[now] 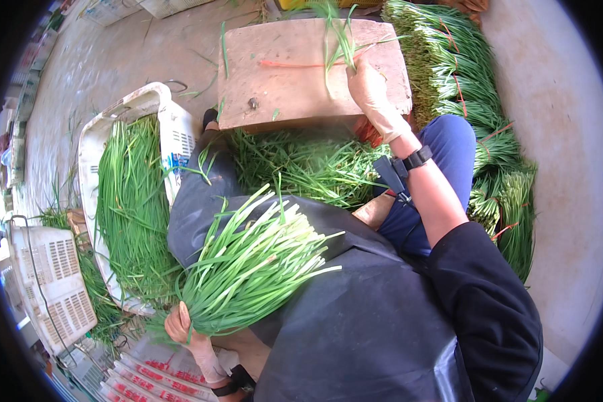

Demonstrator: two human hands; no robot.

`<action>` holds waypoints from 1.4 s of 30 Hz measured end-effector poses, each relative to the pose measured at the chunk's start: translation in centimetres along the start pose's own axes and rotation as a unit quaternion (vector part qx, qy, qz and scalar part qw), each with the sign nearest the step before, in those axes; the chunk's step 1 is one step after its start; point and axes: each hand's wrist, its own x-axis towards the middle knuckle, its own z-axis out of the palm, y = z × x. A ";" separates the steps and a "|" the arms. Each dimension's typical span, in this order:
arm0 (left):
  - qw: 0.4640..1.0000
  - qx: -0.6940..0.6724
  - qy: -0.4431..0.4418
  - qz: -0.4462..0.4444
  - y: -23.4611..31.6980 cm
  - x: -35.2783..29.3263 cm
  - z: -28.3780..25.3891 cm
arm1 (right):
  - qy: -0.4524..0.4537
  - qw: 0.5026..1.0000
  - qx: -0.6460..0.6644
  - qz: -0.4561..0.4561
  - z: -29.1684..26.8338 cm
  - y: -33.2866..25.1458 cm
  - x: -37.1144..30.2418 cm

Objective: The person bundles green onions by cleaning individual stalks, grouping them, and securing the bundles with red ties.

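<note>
My left hand (182, 327), in a thin pale glove, is closed round the leafy end of a big bunch of garlic chives (254, 261). The bunch lies across my dark apron, its pale cut stems fanned out to the upper right. Farther off, my right hand (368, 87) pinches a few loose chive leaves (342, 43) above a wooden block (281, 97). An orange-red tie strip (295, 64) lies across the block's top, beside those leaves. The fingertips of my right hand are partly hidden.
On the left stands a white plastic crate (87, 147) full of chives. Loose green trimmings (308, 167) cover the ground between my legs. Tied chive bundles (462, 87) are stacked along the right. A second crate (50, 288) and red-printed white packaging (154, 375) lie at lower left.
</note>
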 end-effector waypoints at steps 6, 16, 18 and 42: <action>0.998 0.056 0.017 0.039 -0.1 2.7 -1.8 | -0.113 0.983 -0.008 -0.142 0.0 -3.0 -1.5; 0.992 0.065 0.068 0.087 0.2 4.8 -3.8 | -0.606 0.707 0.218 -0.293 -6.8 -18.6 -13.5; 0.994 0.058 0.053 0.082 0.1 4.5 -3.9 | -0.577 0.717 0.348 -0.178 -5.9 -17.1 -13.8; 0.999 0.000 0.029 0.036 0.0 1.5 -1.8 | -0.623 0.600 0.501 0.007 -9.8 -9.3 -11.5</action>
